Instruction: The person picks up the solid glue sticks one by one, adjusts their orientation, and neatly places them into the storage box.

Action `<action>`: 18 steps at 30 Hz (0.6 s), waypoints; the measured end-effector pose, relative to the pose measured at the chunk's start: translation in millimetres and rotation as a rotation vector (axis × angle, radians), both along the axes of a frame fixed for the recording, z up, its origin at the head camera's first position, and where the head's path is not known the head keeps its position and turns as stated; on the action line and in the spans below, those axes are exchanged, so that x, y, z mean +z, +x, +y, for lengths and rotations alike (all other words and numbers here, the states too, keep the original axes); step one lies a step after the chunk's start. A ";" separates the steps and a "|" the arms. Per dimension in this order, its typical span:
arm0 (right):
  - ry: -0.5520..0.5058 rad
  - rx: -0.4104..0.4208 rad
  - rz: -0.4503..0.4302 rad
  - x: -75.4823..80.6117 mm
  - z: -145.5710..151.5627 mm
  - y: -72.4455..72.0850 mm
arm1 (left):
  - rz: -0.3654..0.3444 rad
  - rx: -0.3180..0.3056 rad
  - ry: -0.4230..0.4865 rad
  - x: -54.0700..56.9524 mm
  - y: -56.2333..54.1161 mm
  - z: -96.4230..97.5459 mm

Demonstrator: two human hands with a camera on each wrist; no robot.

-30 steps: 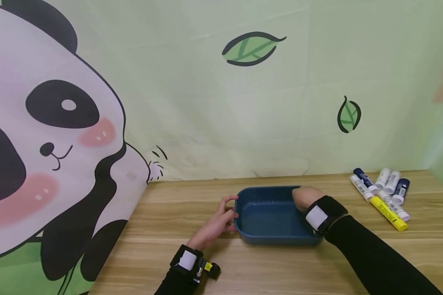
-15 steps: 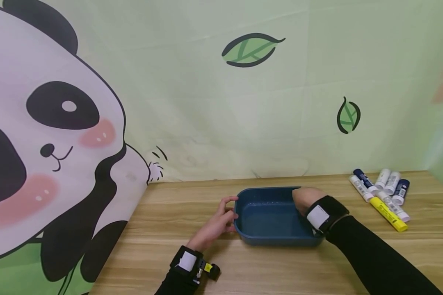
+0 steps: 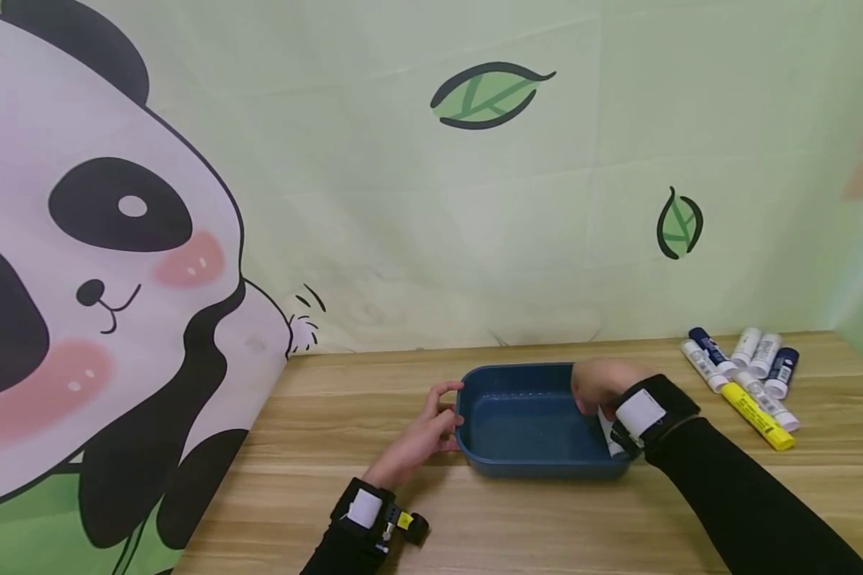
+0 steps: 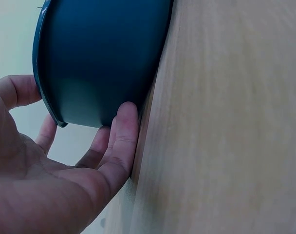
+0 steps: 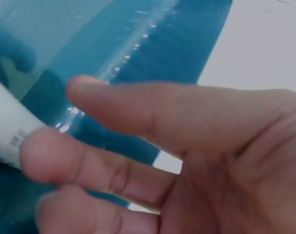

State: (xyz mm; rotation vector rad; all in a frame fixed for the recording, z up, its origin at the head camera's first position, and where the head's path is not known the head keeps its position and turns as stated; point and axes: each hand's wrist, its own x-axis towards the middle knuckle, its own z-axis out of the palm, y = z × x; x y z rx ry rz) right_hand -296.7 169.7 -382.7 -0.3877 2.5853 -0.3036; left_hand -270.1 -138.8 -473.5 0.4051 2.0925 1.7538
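A dark blue rectangular box (image 3: 539, 463) sits on the table. Against its left end my left hand (image 3: 424, 431) rests with spread fingers. The left wrist view shows fingertips (image 4: 126, 114) on the outer wall and another digit at the rim. My right hand (image 3: 600, 385) reaches over the box's right end. Inside, by that end, lies a white tube with small print (image 3: 610, 435), like a glue stick, partly hidden by the right wrist strap. In the right wrist view, thumb and fingers stand apart, and the white tube (image 5: 9, 126) passes beside the fingertips.
Several white and dark blue tubes (image 3: 764, 355) lie in a loose group at the table's back right, with a yellow tube (image 3: 757, 415) in front. A printed panda cloth (image 3: 403, 239) hangs behind the table (image 3: 475, 527).
My right hand and wrist have shifted slightly to the right, and more of the white tube inside the box now shows. The left hand and the box have stayed put.
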 end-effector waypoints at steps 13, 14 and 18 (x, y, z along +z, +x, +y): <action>-0.322 -0.032 -0.090 14.6 39.0 5.2 | -0.008 0.006 0.005 0.4 0.5 0.9; -0.334 -0.032 -0.082 14.9 41.3 4.8 | -0.009 0.006 0.008 0.4 0.4 1.0; -0.373 -0.019 -0.047 14.6 48.6 3.2 | -0.017 0.007 0.022 0.3 0.2 1.0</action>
